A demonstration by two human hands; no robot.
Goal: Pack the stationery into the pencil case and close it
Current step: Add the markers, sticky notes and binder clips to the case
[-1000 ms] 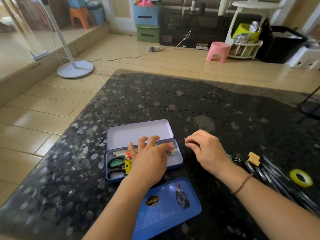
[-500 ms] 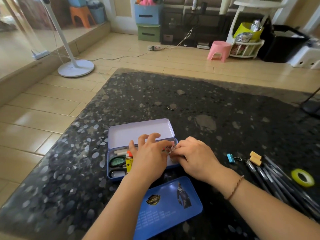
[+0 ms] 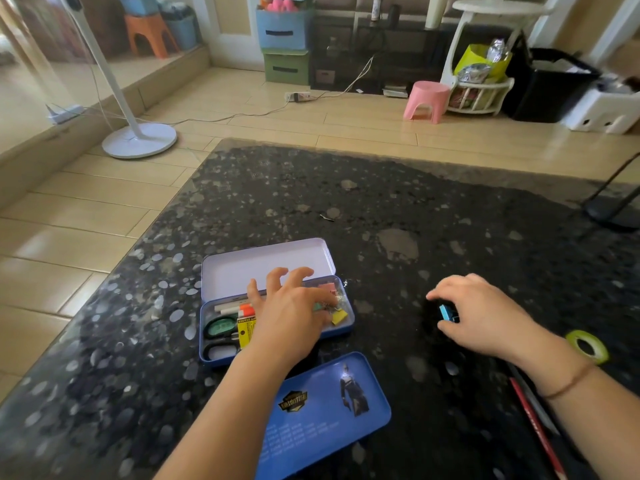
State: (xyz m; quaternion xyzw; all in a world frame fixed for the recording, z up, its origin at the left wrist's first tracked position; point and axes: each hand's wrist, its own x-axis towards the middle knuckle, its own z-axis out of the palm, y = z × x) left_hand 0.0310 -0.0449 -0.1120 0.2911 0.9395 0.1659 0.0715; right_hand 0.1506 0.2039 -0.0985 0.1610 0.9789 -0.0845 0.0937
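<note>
On the black speckled table (image 3: 398,202), open blue tin pencil case (image 3: 277,344) holding scissors (image 3: 218,329), glue tube (image 3: 246,327) and binder clips (image 3: 338,315), left hand (image 3: 291,315) spread over its contents with fingers relaxed, right hand (image 3: 485,317) well apart to the right, pinching a blue binder clip (image 3: 446,312), loose lid (image 3: 325,410) just beside the case.

table (image 3: 381,188): dark speckled stone | on it: open tin case (image 3: 221,358), blue lid (image 3: 311,420), tape roll (image 3: 587,346), red pencil (image 3: 533,424), blue clip (image 3: 446,312)
</note>
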